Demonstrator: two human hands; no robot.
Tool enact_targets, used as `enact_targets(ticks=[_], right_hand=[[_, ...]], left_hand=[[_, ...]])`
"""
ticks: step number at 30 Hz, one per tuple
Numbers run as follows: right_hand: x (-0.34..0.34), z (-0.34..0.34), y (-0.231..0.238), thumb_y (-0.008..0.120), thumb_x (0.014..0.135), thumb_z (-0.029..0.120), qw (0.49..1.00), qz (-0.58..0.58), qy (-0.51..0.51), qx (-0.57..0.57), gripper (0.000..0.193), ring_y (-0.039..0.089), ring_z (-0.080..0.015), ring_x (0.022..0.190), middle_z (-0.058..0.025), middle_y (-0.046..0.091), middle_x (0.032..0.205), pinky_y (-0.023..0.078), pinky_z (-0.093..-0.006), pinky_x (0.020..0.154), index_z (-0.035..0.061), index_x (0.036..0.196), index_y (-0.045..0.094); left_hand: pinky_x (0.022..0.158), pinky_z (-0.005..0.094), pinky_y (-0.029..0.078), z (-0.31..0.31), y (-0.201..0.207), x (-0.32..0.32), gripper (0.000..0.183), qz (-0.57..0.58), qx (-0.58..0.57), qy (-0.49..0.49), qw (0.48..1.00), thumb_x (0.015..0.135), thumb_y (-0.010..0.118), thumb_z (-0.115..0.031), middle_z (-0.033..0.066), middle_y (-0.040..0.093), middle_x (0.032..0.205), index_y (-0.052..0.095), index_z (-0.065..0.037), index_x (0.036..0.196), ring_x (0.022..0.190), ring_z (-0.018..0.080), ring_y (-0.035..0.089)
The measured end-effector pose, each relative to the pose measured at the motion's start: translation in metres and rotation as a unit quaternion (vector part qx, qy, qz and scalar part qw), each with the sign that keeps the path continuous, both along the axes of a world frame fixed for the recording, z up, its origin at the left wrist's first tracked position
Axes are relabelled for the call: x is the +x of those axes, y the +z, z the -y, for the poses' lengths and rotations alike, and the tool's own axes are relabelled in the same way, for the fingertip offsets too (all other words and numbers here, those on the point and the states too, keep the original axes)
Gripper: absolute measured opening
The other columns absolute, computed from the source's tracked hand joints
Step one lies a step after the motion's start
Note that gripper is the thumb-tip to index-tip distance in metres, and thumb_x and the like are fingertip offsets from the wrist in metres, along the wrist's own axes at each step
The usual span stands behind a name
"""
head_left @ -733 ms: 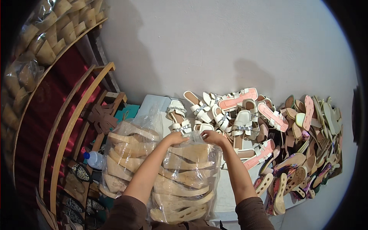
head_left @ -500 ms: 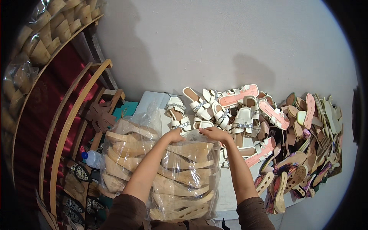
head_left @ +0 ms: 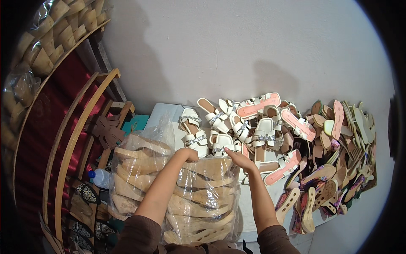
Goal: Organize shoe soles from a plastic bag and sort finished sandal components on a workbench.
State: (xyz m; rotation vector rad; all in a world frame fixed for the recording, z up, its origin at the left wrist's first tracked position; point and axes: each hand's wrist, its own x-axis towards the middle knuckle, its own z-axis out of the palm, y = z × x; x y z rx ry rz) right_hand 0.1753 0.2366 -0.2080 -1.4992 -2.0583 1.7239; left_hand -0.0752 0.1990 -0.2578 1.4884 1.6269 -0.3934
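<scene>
We have the clear plastic bag [head_left: 203, 197] of wooden wedge soles close before our body, at the near side of the white tabletop [head_left: 248, 213]. Our left hand [head_left: 187, 155] and right hand [head_left: 242, 160] grasp its upper edge — some fingers are hidden. To its left is a second bag [head_left: 131, 181]; beyond lie white sandals [head_left: 264, 129] — and, rightward, a heap of soles [head_left: 325, 172].

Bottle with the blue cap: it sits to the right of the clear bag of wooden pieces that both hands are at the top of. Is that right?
Not quite. The head view shows the bottle with the blue cap to the left of the clear bag; the left hand and right hand are indeed at its top.
</scene>
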Motion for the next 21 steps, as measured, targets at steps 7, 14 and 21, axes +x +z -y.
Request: enact_targets(ticks=[7,14,21], right_hand=[[0.024,0.02,-0.008,0.045,0.087,0.048,0.989,-0.138,-0.038,0.039,0.059,0.044,-0.0199,0.107,-0.015,0.051,0.112,0.034,-0.0316,0.091,-0.004,0.116,0.046],[0.012,0.052,-0.012,0.057,0.079,0.051,0.974,-0.162,-0.072,0.137,0.076,0.049,-0.0295,0.104,-0.0241,0.05,0.112,0.037,-0.0334,0.089,-0.01,0.12,0.037],[0.047,0.048,-0.045,0.054,0.083,0.047,0.923,-0.224,-0.166,0.266,0.05,0.046,-0.0211,0.077,-0.0137,0.049,0.083,0.038,-0.0315,0.071,-0.0027,0.09,0.048]], left_hand=[[0.085,0.0381,0.042,0.009,-0.011,-0.006,0.059,0.03,0.061,0.092,0.993,0.073,0.053,-0.038,0.013,0.052,0.12,0.047,-0.005,0.122,0.103,0.0253,0.053],[0.083,0.0346,0.043,0.003,0.003,-0.046,0.049,0.085,-0.229,0.168,0.955,0.074,0.056,-0.034,0.0059,0.056,0.115,0.053,-0.008,0.115,0.095,0.019,0.055],[0.082,0.0314,0.045,-0.003,0.041,-0.011,0.059,0.181,-0.071,0.109,0.975,0.071,0.065,-0.038,0.0088,0.057,0.113,0.05,-0.003,0.117,0.096,0.0195,0.056]])
